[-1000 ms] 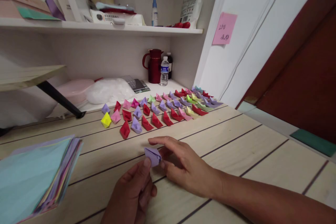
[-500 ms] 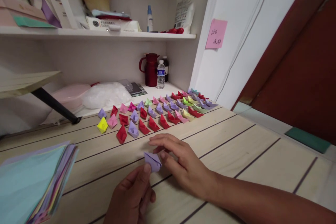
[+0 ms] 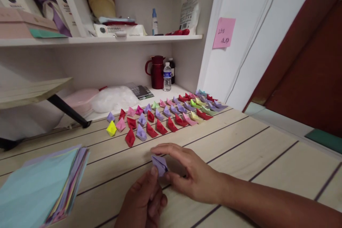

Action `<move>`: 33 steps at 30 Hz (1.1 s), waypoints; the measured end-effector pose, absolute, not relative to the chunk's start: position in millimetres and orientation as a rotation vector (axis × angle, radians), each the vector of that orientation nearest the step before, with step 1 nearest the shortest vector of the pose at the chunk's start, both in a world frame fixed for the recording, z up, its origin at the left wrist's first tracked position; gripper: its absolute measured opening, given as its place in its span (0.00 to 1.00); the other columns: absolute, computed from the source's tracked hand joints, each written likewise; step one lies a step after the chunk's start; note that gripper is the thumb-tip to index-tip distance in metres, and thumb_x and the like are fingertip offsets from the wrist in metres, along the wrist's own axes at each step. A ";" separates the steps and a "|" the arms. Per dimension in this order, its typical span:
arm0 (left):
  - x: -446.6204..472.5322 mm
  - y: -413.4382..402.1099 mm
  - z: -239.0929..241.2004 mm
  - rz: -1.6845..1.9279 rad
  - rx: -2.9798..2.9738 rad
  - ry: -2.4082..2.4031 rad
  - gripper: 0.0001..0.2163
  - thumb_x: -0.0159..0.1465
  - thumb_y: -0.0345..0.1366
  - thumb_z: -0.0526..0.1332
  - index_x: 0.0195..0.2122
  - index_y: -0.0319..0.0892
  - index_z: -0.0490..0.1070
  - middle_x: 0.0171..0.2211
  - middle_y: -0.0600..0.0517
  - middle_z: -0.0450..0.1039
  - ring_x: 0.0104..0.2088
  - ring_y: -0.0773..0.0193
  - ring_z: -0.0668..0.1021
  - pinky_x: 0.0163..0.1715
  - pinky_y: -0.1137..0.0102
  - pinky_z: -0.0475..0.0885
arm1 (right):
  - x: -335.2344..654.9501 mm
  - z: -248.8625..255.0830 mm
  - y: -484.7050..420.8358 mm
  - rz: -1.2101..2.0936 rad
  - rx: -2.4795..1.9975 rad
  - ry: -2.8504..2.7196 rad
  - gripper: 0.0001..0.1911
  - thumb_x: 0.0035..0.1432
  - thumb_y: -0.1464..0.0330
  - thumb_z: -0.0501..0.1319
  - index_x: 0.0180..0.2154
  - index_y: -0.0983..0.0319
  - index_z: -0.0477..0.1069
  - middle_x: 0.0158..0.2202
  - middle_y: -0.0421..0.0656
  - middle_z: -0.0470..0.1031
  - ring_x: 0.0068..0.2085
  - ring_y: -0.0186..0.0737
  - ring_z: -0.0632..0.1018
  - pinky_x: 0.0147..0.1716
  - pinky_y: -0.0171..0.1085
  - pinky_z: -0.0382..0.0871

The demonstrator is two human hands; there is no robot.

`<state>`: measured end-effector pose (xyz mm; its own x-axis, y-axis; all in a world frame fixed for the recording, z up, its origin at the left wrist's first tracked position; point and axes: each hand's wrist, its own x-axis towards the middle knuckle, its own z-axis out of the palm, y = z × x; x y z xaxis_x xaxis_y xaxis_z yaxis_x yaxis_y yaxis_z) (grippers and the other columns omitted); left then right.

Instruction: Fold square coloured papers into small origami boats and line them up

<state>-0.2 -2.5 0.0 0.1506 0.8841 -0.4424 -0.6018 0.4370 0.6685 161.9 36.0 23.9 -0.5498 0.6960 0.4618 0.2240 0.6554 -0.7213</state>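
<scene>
A small folded piece of purple paper (image 3: 159, 165) is pinched between the thumb and fingers of my left hand (image 3: 144, 196), just above the table at the lower middle. Around its far and right sides curves my right hand (image 3: 191, 171), thumb and fingers apart. The right thumb tip is close to the paper's right corner; whether it touches I cannot tell. Beyond both hands stand several rows of folded paper boats, among them a red boat (image 3: 130, 138), a purple boat (image 3: 141, 133) and a yellow boat (image 3: 111, 128).
On the left lies a stack of coloured paper sheets (image 3: 40, 181), light blue on top. A small raised stand (image 3: 34, 91) with a black leg (image 3: 68, 112) is behind it. A dark red jug (image 3: 157, 73) and a water bottle (image 3: 167, 77) stand at the back.
The right thumb and fingers have spread wider around the purple paper, with the thumb lower. The left hand keeps its pinch. The whole view has shifted slightly.
</scene>
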 end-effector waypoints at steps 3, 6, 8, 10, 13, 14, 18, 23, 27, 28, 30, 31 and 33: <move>0.2 -3.3 0.2 1.106 0.367 0.903 0.23 0.43 0.44 0.77 0.15 0.41 0.62 0.10 0.65 0.55 0.13 0.79 0.53 0.20 0.76 0.60 | 162.3 24.7 35.4 0.812 -0.709 -2.117 0.31 0.50 0.81 0.59 0.56 0.60 0.66 0.51 0.44 0.75 0.49 0.39 0.77 0.50 0.37 0.69; 0.1 -3.7 1.8 1.108 0.359 0.909 0.22 0.43 0.42 0.77 0.16 0.40 0.63 0.11 0.65 0.55 0.14 0.79 0.53 0.19 0.76 0.59 | 164.0 25.7 34.6 0.848 -0.714 -2.140 0.29 0.52 0.80 0.58 0.57 0.60 0.66 0.49 0.43 0.76 0.46 0.40 0.78 0.47 0.37 0.71; 0.2 -3.8 2.5 1.107 0.365 0.919 0.21 0.44 0.42 0.77 0.16 0.40 0.63 0.11 0.65 0.55 0.14 0.79 0.53 0.20 0.76 0.60 | 164.9 25.9 34.6 0.875 -0.715 -2.146 0.28 0.54 0.80 0.56 0.57 0.60 0.67 0.48 0.44 0.77 0.45 0.40 0.78 0.46 0.37 0.71; 0.5 -3.9 2.7 1.104 0.378 0.920 0.21 0.45 0.42 0.76 0.15 0.41 0.63 0.11 0.65 0.54 0.14 0.79 0.53 0.21 0.75 0.60 | 165.4 25.9 34.8 0.891 -0.712 -2.148 0.29 0.54 0.80 0.55 0.57 0.60 0.66 0.48 0.44 0.77 0.45 0.40 0.77 0.45 0.37 0.71; 1.2 -3.8 1.6 1.101 0.398 0.910 0.22 0.45 0.44 0.76 0.14 0.41 0.62 0.11 0.64 0.54 0.14 0.78 0.52 0.20 0.75 0.59 | 165.2 25.9 34.8 0.876 -0.709 -2.156 0.30 0.53 0.81 0.53 0.57 0.59 0.66 0.46 0.43 0.77 0.45 0.40 0.77 0.44 0.37 0.71; 1.4 -3.8 0.8 1.099 0.410 0.911 0.22 0.45 0.45 0.76 0.14 0.41 0.62 0.11 0.64 0.54 0.14 0.78 0.52 0.19 0.75 0.59 | 164.9 25.8 34.5 0.865 -0.711 -2.154 0.30 0.53 0.80 0.53 0.57 0.59 0.66 0.45 0.43 0.78 0.45 0.40 0.77 0.44 0.37 0.71; 1.9 -3.6 -3.9 1.086 0.485 0.926 0.22 0.46 0.47 0.75 0.15 0.42 0.63 0.10 0.65 0.52 0.14 0.77 0.51 0.19 0.75 0.58 | 163.0 25.2 32.4 0.801 -0.747 -2.125 0.28 0.54 0.80 0.51 0.56 0.60 0.67 0.43 0.43 0.78 0.42 0.40 0.78 0.42 0.37 0.72; 0.3 -3.3 -5.4 1.055 0.537 0.924 0.17 0.48 0.47 0.74 0.19 0.40 0.71 0.10 0.65 0.52 0.14 0.78 0.49 0.19 0.76 0.58 | 161.5 23.9 33.0 0.793 -0.783 -1.999 0.28 0.50 0.82 0.56 0.53 0.60 0.67 0.44 0.42 0.76 0.44 0.38 0.78 0.44 0.35 0.72; -0.5 -2.2 -2.2 1.035 0.480 0.918 0.19 0.45 0.50 0.74 0.22 0.39 0.74 0.10 0.66 0.51 0.13 0.80 0.50 0.20 0.77 0.59 | 162.3 25.0 35.9 0.777 -0.758 -1.938 0.16 0.51 0.81 0.60 0.42 0.61 0.70 0.42 0.43 0.76 0.43 0.37 0.77 0.44 0.35 0.72; -0.2 -2.0 -1.5 1.035 0.469 0.917 0.20 0.44 0.52 0.74 0.21 0.39 0.73 0.10 0.66 0.51 0.13 0.80 0.50 0.20 0.77 0.59 | 162.6 26.0 36.5 0.766 -0.734 -1.947 0.13 0.52 0.81 0.61 0.39 0.62 0.70 0.42 0.44 0.76 0.43 0.38 0.77 0.44 0.35 0.72; 0.9 -1.9 -0.1 1.043 0.456 0.914 0.21 0.42 0.53 0.74 0.18 0.39 0.72 0.10 0.66 0.52 0.12 0.81 0.50 0.19 0.76 0.60 | 163.0 28.0 37.6 0.743 -0.679 -1.979 0.11 0.53 0.81 0.61 0.37 0.63 0.72 0.43 0.46 0.76 0.45 0.38 0.77 0.47 0.36 0.71; 1.6 -2.0 0.6 1.052 0.446 0.917 0.21 0.41 0.53 0.75 0.18 0.40 0.71 0.10 0.65 0.52 0.12 0.81 0.51 0.19 0.76 0.60 | 163.2 28.8 38.2 0.738 -0.662 -1.991 0.12 0.54 0.82 0.60 0.38 0.63 0.73 0.44 0.46 0.76 0.46 0.38 0.77 0.47 0.36 0.71; 2.9 -2.5 2.0 1.075 0.417 0.932 0.21 0.39 0.52 0.75 0.18 0.40 0.72 0.10 0.65 0.53 0.13 0.80 0.54 0.20 0.77 0.61 | 163.9 29.3 39.7 0.751 -0.650 -1.989 0.12 0.56 0.81 0.61 0.41 0.64 0.74 0.43 0.47 0.76 0.45 0.38 0.77 0.48 0.36 0.71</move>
